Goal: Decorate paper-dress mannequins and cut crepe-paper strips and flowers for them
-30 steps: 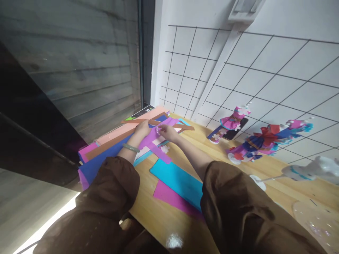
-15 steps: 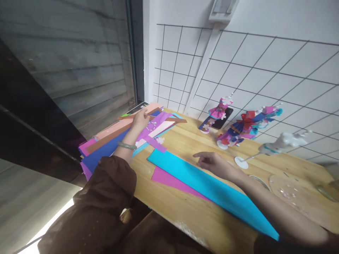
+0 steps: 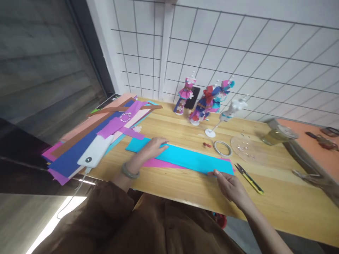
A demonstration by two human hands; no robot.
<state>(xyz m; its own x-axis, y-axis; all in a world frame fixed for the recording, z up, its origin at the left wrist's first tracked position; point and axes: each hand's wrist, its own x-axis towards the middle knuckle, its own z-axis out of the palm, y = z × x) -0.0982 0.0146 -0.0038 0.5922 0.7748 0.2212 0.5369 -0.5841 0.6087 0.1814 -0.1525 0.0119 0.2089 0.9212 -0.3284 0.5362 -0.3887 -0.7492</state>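
Note:
A long turquoise strip (image 3: pixel 185 157) lies on the wooden table over a magenta sheet (image 3: pixel 159 163). On the strip's left part rests my left hand (image 3: pixel 155 147), its fingers somewhat apart. My right hand (image 3: pixel 229 183) pinches the strip's near edge close to its right end, thumb on top. To the left, a stack of coloured sheets (image 3: pixel 87 146) carries purple pieces, a beaded bracelet (image 3: pixel 125 117) and a white power bank (image 3: pixel 95 151) with a cable.
Small dressed mannequins (image 3: pixel 206 102) and a bare white mannequin (image 3: pixel 233 108) stand at the back. Right of the strip lie a tape roll (image 3: pixel 222 149), yellow snips (image 3: pixel 249 179) and a clear plate (image 3: pixel 243 148). A glass cup (image 3: pixel 279 134) stands near an orange surface (image 3: pixel 309 141).
The view has swung right. My left hand has moved from the sheet stack onto the turquoise strip. My right hand has come down from above the table to grip the strip's near edge.

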